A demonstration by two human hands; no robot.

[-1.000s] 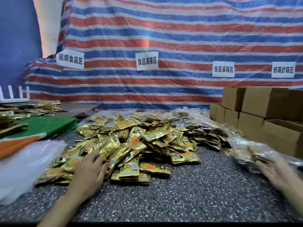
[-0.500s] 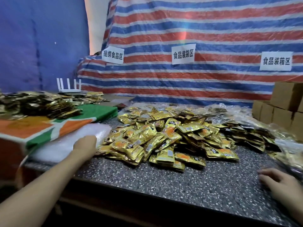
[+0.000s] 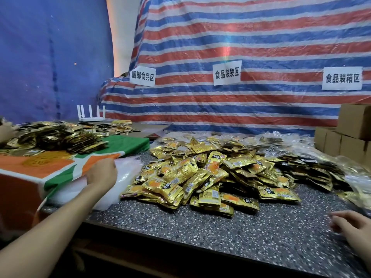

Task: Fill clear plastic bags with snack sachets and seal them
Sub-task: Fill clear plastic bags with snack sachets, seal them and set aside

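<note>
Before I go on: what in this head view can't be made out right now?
- Left hand: head view; its own back hides the fingers, so it is unclear whether it pinches a bag from the clear bag stack.
- Right hand: motion-blurred, cut by the right edge.
- Plastic bags at far right: blurred, cut by the edge; contents unclear.
- Sachet pile: print too small to read.
</note>
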